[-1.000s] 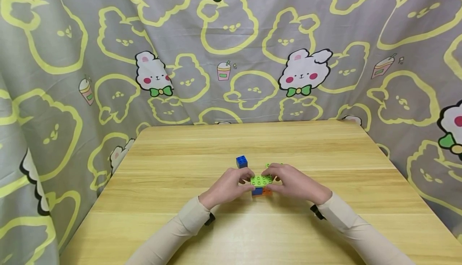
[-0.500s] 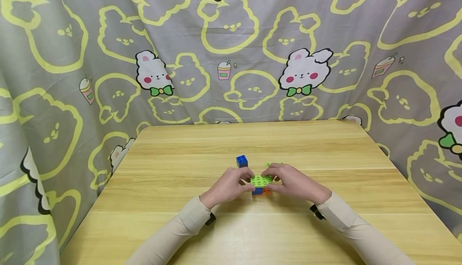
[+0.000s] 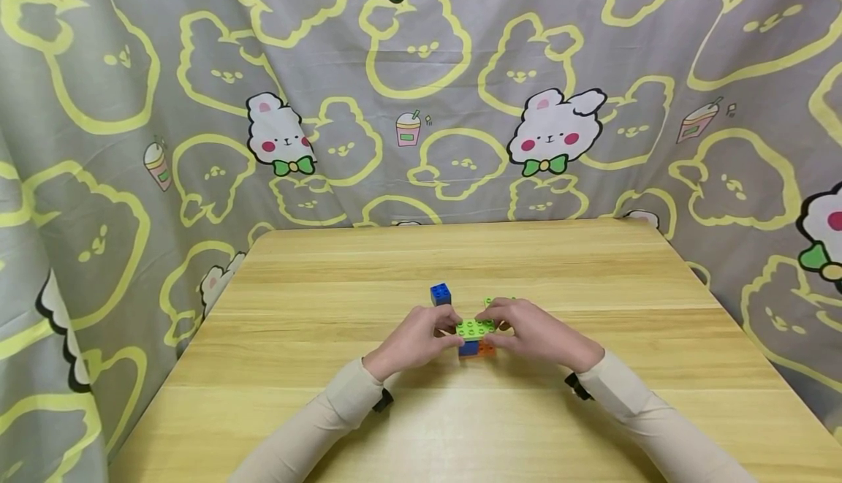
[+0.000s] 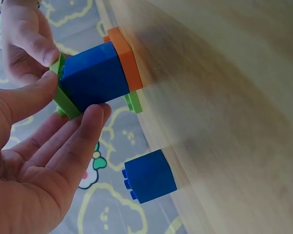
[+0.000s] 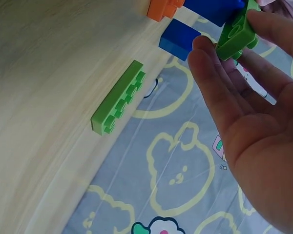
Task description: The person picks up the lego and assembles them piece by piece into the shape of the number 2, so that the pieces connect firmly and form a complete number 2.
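A flat light-green toy building brick point(image 3: 475, 329) sits on a blue brick point(image 3: 469, 348), which stands on a flat orange brick point(image 3: 486, 350) on the table. My left hand point(image 3: 416, 338) pinches the green brick at its left end, thumb in front and fingers behind. At the opposite end my right hand point(image 3: 536, 335) pinches the same brick. In the right wrist view, that end of the green brick point(image 5: 234, 36) overhangs the blue one, its hollow underside showing. The left wrist view shows the blue brick point(image 4: 95, 75) between the green and orange ones.
Another blue brick point(image 3: 441, 294) stands on the table behind my left hand. A second flat green brick point(image 5: 118, 100) lies beyond my right hand, mostly hidden in the head view. A patterned curtain point(image 3: 421, 103) hangs behind the wooden table point(image 3: 368, 264).
The green brick on top has shifted very slightly to the left. Both hands keep nearly the same pose on it.
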The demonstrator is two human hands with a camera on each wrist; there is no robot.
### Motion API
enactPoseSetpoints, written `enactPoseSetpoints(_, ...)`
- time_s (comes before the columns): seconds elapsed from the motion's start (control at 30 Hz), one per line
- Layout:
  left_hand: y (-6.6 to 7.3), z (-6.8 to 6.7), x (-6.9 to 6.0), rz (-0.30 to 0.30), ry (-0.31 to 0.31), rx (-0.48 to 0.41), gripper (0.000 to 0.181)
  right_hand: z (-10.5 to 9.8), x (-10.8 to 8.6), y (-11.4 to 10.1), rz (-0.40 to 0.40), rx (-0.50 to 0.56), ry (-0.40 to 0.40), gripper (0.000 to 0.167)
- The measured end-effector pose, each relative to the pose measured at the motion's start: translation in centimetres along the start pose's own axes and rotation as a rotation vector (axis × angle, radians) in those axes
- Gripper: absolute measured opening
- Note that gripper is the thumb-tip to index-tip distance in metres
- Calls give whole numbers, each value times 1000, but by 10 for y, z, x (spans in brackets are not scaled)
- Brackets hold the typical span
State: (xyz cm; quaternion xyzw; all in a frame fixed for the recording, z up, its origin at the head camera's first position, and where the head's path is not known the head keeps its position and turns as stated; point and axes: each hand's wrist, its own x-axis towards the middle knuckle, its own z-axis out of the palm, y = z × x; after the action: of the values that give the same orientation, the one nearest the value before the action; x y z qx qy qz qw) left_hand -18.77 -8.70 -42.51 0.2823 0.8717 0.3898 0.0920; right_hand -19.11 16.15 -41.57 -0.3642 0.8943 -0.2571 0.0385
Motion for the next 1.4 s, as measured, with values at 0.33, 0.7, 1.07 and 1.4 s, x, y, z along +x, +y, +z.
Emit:
enactPoseSetpoints(0.33, 3, 2, -1, -1, 9, 39, 23, 8, 2, 0, 12, 12, 11, 40)
enactPoseSetpoints(0.7, 2, 1, -1, -27, -9, 67, 29, 20, 4, 0, 2, 40, 32, 36)
enactPoseSetpoints(1.07, 4, -1, 0, -3, -38, 90, 28, 21, 6, -6, 6, -20, 57, 28)
enactPoseSetpoints(1.4, 5, 0, 0, 12, -38, 125, 28, 21, 6, -7, 5, -30, 49, 27)
